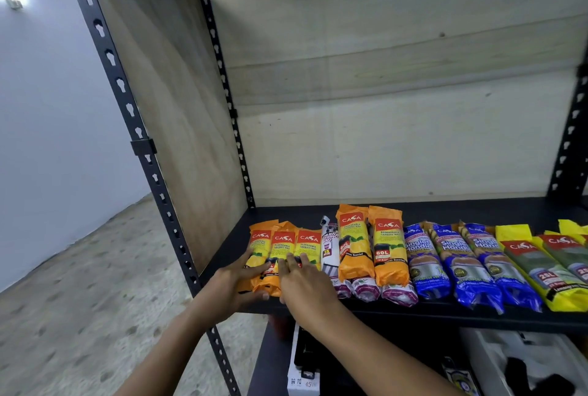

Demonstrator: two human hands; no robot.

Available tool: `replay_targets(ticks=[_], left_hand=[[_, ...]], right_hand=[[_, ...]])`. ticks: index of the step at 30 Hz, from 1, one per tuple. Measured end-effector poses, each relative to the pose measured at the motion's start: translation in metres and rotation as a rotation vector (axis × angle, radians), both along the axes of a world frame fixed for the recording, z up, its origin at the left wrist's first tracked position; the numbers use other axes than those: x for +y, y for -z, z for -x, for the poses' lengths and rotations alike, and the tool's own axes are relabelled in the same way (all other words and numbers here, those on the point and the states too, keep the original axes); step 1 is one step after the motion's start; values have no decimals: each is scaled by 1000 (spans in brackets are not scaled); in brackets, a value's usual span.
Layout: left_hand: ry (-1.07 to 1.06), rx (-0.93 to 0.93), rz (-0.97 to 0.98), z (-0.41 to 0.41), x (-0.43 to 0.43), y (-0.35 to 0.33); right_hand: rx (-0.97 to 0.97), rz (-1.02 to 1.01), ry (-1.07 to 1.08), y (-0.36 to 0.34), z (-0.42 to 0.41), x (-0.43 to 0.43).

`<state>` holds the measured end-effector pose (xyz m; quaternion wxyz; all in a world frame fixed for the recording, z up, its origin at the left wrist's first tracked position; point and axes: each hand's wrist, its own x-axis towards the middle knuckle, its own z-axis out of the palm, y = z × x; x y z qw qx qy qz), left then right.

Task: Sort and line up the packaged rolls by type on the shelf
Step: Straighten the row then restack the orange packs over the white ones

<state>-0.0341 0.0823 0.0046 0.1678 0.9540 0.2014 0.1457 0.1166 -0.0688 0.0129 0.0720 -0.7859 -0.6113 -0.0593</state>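
Note:
Three small orange rolls (283, 244) lie side by side at the left end of the black shelf (451, 316). My left hand (241, 278) grips the leftmost one from its left side and front end. My right hand (302, 281) lies flat, fingers apart, on the two others. To their right come a white drawstring roll (329, 244), two larger orange rolls (370, 246) resting on purple-and-white rolls (381, 292), three blue rolls (451, 262) and yellow rolls (541, 265).
A black slotted post (149, 157) stands at the shelf's front left corner, with wooden panels (381, 93) at the side and back. Boxes (302, 376) sit on the lower level. A speckled floor (79, 300) lies to the left.

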Motion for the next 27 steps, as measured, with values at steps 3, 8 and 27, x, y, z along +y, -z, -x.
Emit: replay_targets(ticks=[3, 8, 27], left_hand=[[-7, -35, -37, -3, 1, 7], [9, -7, -62, -2, 5, 8], [-51, -51, -30, -7, -21, -20]], right_hand=[[17, -13, 4, 2, -1, 0], [17, -14, -6, 2, -3, 0], [183, -124, -79, -39, -7, -42]])
